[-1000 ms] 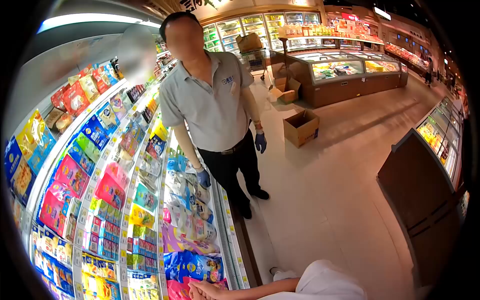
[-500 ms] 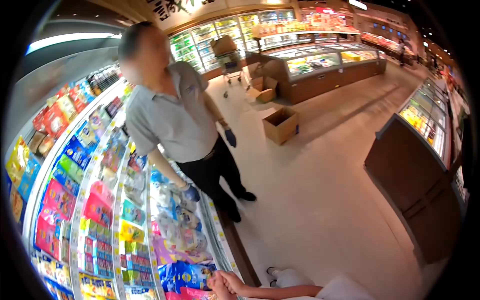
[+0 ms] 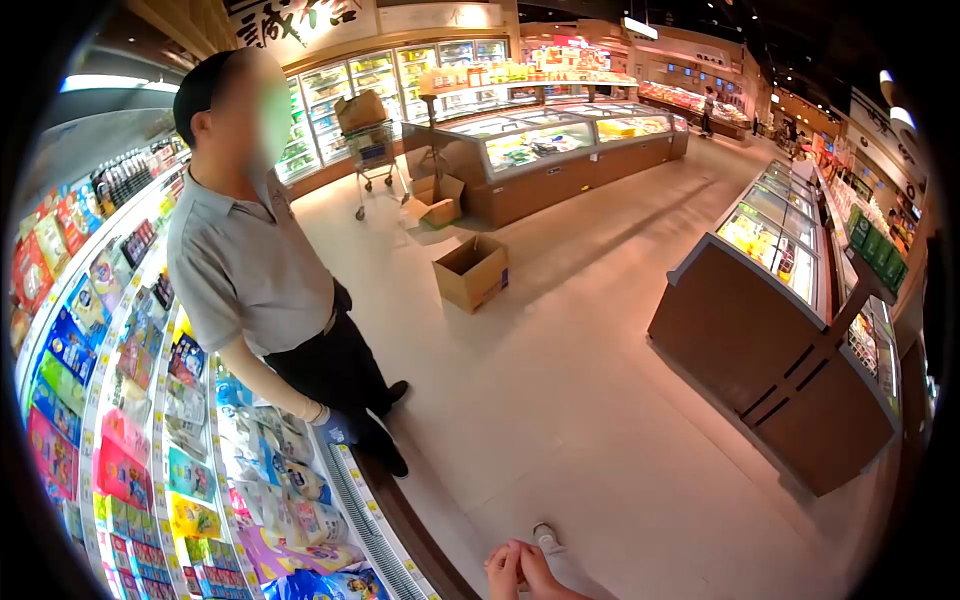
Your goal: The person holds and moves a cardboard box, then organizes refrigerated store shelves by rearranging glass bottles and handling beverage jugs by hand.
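At the bottom edge my left hand [image 3: 502,572] and my right hand [image 3: 537,572] are together, fingers curled and touching. No object shows in either one. Both are held over the floor, right of the chilled shelf unit [image 3: 372,520]. Nearest to them on the shelf are a blue packet [image 3: 330,585] and a purple packet [image 3: 290,550]. A person in a grey polo shirt [image 3: 250,260] stands by the shelves, with a gloved hand [image 3: 338,428] down near the shelf edge.
An open cardboard box [image 3: 472,275] stands on the floor, with another carton [image 3: 434,200] behind it. A loaded shopping cart [image 3: 372,150] is farther back. Freezer chests [image 3: 570,170] line the middle, and a brown-ended freezer [image 3: 770,360] stands at right.
The view has swung right, so the shelves and person sit farther left. My joined hands now appear over the floor rather than in front of the packets. The person's head has turned.
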The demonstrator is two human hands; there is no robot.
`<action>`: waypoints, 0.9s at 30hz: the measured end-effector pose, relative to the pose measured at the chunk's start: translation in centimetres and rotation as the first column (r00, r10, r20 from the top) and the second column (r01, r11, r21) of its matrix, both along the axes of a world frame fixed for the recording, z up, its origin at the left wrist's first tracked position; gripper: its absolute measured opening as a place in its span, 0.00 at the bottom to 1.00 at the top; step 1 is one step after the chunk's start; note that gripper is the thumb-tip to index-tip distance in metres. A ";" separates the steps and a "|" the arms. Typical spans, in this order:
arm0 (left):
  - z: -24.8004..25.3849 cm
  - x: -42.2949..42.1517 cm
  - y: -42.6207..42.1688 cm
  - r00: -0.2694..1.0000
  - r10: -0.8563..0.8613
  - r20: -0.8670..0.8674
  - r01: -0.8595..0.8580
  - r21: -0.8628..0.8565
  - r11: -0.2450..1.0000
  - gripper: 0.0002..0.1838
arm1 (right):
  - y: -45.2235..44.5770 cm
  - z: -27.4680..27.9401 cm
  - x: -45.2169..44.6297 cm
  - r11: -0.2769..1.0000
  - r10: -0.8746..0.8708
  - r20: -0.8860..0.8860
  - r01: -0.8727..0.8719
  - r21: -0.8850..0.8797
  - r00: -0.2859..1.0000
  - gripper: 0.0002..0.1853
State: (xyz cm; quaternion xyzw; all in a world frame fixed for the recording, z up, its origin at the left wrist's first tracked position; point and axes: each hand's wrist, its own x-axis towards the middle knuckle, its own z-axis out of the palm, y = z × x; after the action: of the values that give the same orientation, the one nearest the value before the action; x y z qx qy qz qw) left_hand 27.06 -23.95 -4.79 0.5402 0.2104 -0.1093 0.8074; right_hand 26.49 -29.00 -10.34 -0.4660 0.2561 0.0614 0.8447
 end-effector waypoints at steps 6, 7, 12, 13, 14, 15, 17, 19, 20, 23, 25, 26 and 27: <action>-9.1 5.4 -1.9 0.987 -0.032 -0.155 0.028 -0.027 0.999 0.15 | -5.0 7.2 5.5 0.938 0.073 -0.238 0.015 0.346 0.969 0.15; -14.6 6.4 -1.7 0.973 -0.194 -0.125 0.202 0.053 0.978 0.16 | -6.5 6.1 6.7 0.939 0.069 -0.193 0.001 0.344 0.979 0.15; 0.6 15.8 -7.7 0.942 -0.234 -0.239 0.170 -0.258 0.951 0.19 | -12.5 2.3 14.5 0.927 0.091 -0.073 -0.058 0.370 0.993 0.15; 0.8 17.5 -8.8 0.953 -0.224 -0.205 0.172 -0.243 0.955 0.18 | -13.3 1.4 16.5 0.920 0.107 -0.051 -0.080 0.384 0.993 0.16; 1.1 19.5 -10.6 0.957 -0.204 -0.205 0.153 -0.241 0.958 0.18 | -13.8 0.5 18.6 0.915 0.116 -0.029 -0.096 0.392 0.993 0.16; 1.6 21.8 -12.0 0.954 -0.206 -0.220 0.153 -0.233 0.960 0.19 | -13.6 -0.8 20.5 0.899 0.148 0.003 -0.136 0.416 0.989 0.16; 3.2 25.0 -12.9 0.952 -0.146 -0.270 0.094 -0.195 0.976 0.19 | -13.5 7.8 24.9 0.951 0.063 -0.189 -0.002 0.308 0.980 0.16; 5.2 28.3 -13.8 0.965 -0.101 -0.240 0.062 -0.165 0.984 0.18 | -14.8 4.8 28.4 0.925 0.114 -0.171 -0.042 0.378 0.979 0.17; 5.8 29.7 -14.0 0.970 -0.104 -0.219 0.078 -0.126 0.989 0.17 | -15.4 4.9 30.1 0.915 0.151 -0.152 -0.080 0.395 0.977 0.17; 5.2 33.6 -14.2 0.978 -0.055 -0.203 0.028 -0.134 0.991 0.17 | -15.5 7.1 35.0 0.873 0.340 -0.074 -0.285 0.397 0.938 0.19; 6.4 35.7 -14.6 0.968 -0.012 -0.250 -0.021 -0.127 0.992 0.16 | -15.9 8.2 37.5 0.838 0.420 -0.019 -0.380 0.392 0.907 0.20; 6.7 37.4 -15.0 0.954 -0.001 -0.300 -0.037 -0.123 0.992 0.16 | -16.4 8.4 39.1 0.825 0.446 0.001 -0.411 0.387 0.895 0.21; 6.6 38.8 -15.7 0.949 -0.019 -0.316 -0.023 -0.129 0.991 0.16 | -17.1 8.7 40.5 0.817 0.463 0.018 -0.435 0.379 0.886 0.22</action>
State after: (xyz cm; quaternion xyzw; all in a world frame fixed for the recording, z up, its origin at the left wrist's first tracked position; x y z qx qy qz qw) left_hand 65.85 -39.62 1.78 0.4613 0.3301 -0.2071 0.7971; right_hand 66.94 -46.10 -1.65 -0.3418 0.1540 0.3237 0.8687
